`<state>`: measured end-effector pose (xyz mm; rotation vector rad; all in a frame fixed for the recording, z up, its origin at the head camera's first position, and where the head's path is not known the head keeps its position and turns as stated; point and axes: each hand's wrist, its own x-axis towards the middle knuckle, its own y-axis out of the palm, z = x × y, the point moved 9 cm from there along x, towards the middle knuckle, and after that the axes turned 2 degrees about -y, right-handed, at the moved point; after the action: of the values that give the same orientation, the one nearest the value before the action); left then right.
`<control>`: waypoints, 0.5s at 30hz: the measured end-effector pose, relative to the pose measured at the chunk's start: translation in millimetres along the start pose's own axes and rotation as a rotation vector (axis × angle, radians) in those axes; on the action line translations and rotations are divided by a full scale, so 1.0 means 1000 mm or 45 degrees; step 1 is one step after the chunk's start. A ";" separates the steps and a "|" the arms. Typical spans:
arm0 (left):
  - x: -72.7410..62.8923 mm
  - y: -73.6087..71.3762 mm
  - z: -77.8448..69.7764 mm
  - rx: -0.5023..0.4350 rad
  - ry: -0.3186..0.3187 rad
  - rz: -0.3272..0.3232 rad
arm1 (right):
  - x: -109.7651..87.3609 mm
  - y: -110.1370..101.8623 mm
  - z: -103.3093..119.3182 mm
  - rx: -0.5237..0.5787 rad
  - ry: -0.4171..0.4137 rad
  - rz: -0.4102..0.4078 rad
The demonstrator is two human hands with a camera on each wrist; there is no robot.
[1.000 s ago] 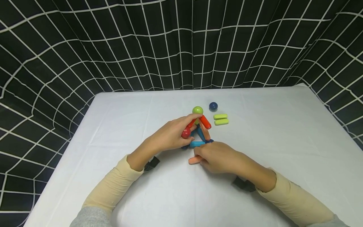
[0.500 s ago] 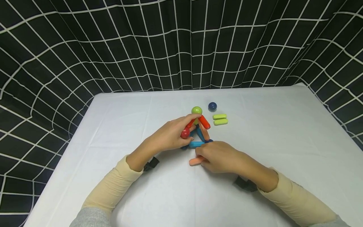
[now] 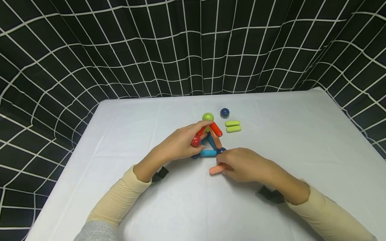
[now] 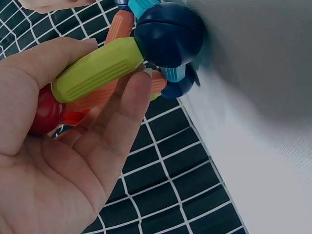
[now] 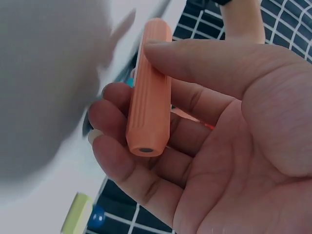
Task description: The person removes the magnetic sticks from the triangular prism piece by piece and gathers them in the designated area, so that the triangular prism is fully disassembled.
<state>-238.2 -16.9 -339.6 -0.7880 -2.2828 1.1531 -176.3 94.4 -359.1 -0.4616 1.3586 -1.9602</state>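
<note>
My left hand (image 3: pixel 178 142) holds a structure of magnetic building rods and balls at its left side. In the left wrist view, thumb and fingers lie around a yellow-green rod (image 4: pixel 100 68) between a red ball (image 4: pixel 48 113) and a dark blue ball (image 4: pixel 170 34). Blue rods (image 3: pixel 208 153) run along the structure's base, and an orange rod slants up its right side (image 3: pixel 215 139). A red rod (image 3: pixel 216 129) and a green ball (image 3: pixel 207 117) show higher up. Close by on the right, my right hand (image 3: pixel 244 164) pinches a separate orange rod (image 5: pixel 150 107), its dark end disc visible.
Behind the structure, a loose dark blue ball (image 3: pixel 224 112) sits on the white-covered table (image 3: pixel 169 207). Two yellow-green rods (image 3: pixel 233 129) lie side by side to its right front. A black curtain with white grid lines (image 3: pixel 169 60) encloses the back and sides.
My right hand has shifted right with the orange rod, uncovering more of the front blue rod. The left hand keeps its hold on the structure.
</note>
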 end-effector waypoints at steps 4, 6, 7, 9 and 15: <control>0.000 0.000 0.000 0.001 -0.001 0.001 | -0.007 -0.005 -0.010 0.016 0.018 0.000; 0.000 0.000 0.000 0.002 0.000 -0.002 | -0.012 -0.008 -0.015 0.014 0.022 0.009; 0.000 0.000 0.000 0.004 -0.001 -0.002 | -0.014 -0.010 -0.017 0.013 0.024 0.012; 0.000 0.000 0.000 0.006 -0.005 -0.003 | -0.019 -0.015 -0.023 0.000 0.033 0.015; -0.001 0.000 -0.001 0.005 -0.011 0.001 | -0.031 -0.032 -0.047 -0.058 0.124 0.003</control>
<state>-237.4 -16.9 -339.1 -0.7844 -2.2865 1.1634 -195.2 154.9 -345.3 -0.3899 1.4662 -1.9755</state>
